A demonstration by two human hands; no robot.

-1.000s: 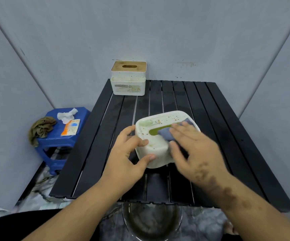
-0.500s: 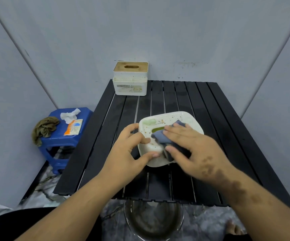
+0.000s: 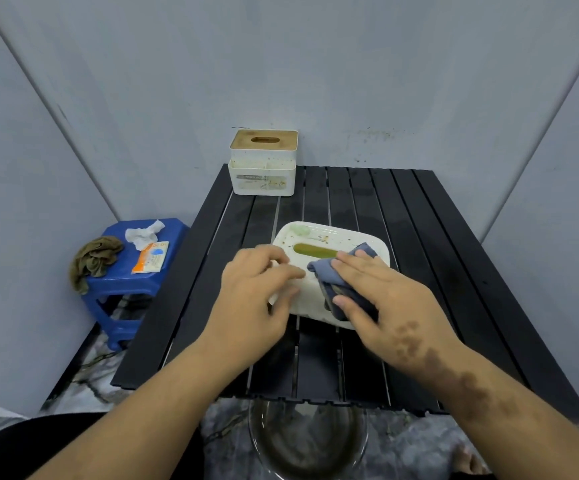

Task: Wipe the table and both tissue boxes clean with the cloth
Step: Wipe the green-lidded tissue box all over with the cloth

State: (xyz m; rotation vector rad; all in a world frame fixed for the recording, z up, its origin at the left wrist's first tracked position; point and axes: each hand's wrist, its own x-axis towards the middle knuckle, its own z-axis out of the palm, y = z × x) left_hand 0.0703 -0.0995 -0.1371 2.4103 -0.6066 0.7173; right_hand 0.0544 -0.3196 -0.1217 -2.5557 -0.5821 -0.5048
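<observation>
A: Right fingers (image 3: 352, 271)?
B: Lying nearly flat, pressing the blue-grey cloth (image 3: 336, 282) onto the near white tissue box (image 3: 343, 239). Thumb tucking under the cloth's near fold. Right hand (image 3: 385, 303) covering the box's near right corner.

A: Left fingers (image 3: 281, 268)?
B: Curling loosely round the box's left edge, thumb against its near side. Left hand (image 3: 251, 296) steadying, not closing tight.

A: Box state?
B: Sitting mid-surface, tilting slightly toward the camera. Showing brown specks on the lid, green slot (image 3: 314, 250) partly hiding under the cloth.

A: Second box?
B: Wood-lidded tissue box (image 3: 264, 161) standing at the far left corner of the black slatted surface (image 3: 437, 244), well apart from both hands. Speckling along its middle rim.

A: Off the surface?
B: Blue stool (image 3: 132, 282) standing to the left, carrying a crumpled tissue (image 3: 142, 232), an orange packet (image 3: 151, 261) and an olive rag (image 3: 92, 259) hanging over its edge. Glass bowl (image 3: 307, 441) sitting on the floor below the near edge.
</observation>
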